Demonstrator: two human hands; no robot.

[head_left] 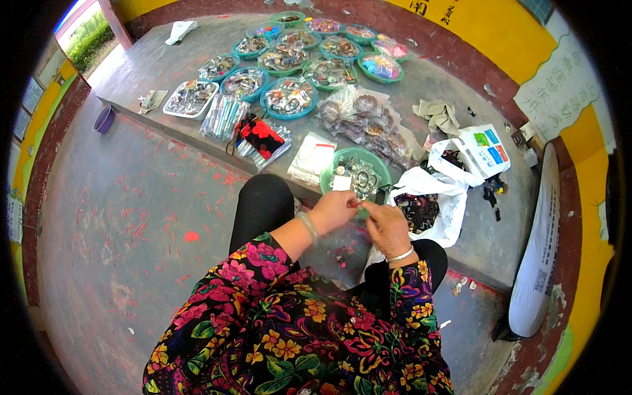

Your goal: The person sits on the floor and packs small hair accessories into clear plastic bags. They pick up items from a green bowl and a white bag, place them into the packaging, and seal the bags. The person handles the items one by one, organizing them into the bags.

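A grey concrete platform [164, 62] runs across the upper part of the view, a step above a grey floor [118, 250] flecked with red scraps. At the far right a long white sack [540, 263] stands against the yellow and maroon wall. On the platform a cluster of round teal and green trays [288, 97] holds assorted small trinkets, with a white rectangular tray [191, 99] at its left end. Clear bags of dark rings [368, 122] lie nearer the person, beside a red-and-black flowered pouch [261, 135] and a flat clear packet [313, 158]. An open white plastic bag [434, 197] with dark contents sits to the right of the hands. Directly ahead of the hands is a green bowl [378, 170] of small metal pieces and a white card. The person, in a flowered top, holds both hands together just below that bowl's near rim. The left hand [332, 210] and right hand [387, 227] each have fingers drawn together, pinching opposite ends of a small reddish piece [359, 204] held between them; its exact kind is too small to tell. Each wrist bears a pale bangle.
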